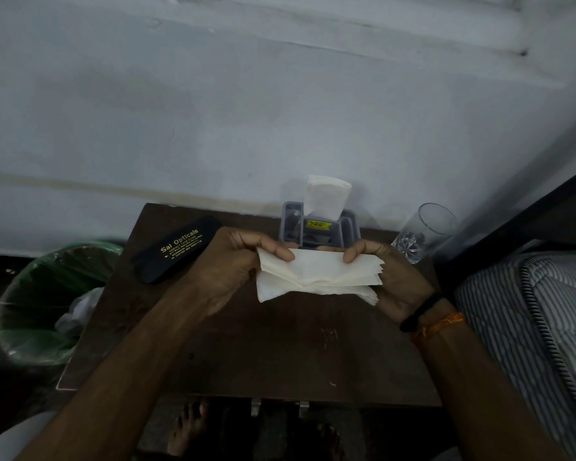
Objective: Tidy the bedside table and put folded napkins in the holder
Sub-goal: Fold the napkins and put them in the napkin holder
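A white paper napkin point(320, 274), folded into several layers, is held above the dark wooden bedside table point(280, 354). My left hand point(236, 261) pinches its left end between thumb and fingers. My right hand point(393, 281) grips its right end. Just behind my hands, at the table's back edge, stands a grey plastic holder point(348, 227) with a yellow sticker. One folded napkin point(326, 196) stands upright in the holder.
A black spectacle case point(177, 249) with gold lettering lies at the table's back left. A clear drinking glass point(424, 232) stands at the back right. A green-lined bin point(47, 301) sits left of the table, a striped mattress point(539, 321) on the right. A white wall rises behind.
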{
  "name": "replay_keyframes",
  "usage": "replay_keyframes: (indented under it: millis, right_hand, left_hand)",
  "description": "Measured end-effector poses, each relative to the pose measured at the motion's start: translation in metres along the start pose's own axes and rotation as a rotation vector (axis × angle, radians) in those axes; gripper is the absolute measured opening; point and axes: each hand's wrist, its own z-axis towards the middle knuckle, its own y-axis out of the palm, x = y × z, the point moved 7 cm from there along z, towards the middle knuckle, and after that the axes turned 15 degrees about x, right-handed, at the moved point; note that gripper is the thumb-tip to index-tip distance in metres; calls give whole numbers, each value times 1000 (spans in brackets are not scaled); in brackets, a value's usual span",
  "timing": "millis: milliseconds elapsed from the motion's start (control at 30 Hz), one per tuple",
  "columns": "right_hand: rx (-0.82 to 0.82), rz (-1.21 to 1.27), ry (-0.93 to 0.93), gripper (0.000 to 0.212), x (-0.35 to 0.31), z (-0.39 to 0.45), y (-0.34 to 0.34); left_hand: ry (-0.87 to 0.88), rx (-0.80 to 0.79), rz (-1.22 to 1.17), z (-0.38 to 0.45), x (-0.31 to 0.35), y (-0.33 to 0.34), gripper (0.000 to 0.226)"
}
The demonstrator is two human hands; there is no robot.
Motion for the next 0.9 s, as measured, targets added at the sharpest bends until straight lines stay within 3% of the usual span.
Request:
replay_keyframes:
  millis: [133, 200, 300, 367, 633, 900]
  right_hand:
    - [18, 42, 114, 18, 5, 8, -9]
    - [16, 73, 133, 5, 5, 9, -11]
    - [31, 158, 119, 31, -2, 5, -16]
    - [57, 158, 135, 34, -5, 3, -19]
    - [105, -211, 115, 52, 8, 1, -13]
    - [167, -206, 31, 59, -1, 5, -19]
  left_hand:
    - [80, -14, 32, -1, 7, -1, 49]
    - [134, -14, 45, -2, 12, -1, 51]
    - [196, -10, 51, -3, 17, -1, 47]
    - [237, -19, 72, -4, 19, 0, 37]
    - [336, -67, 119, -3, 22, 3, 34]
    - [391, -83, 140, -4, 27, -2, 41]
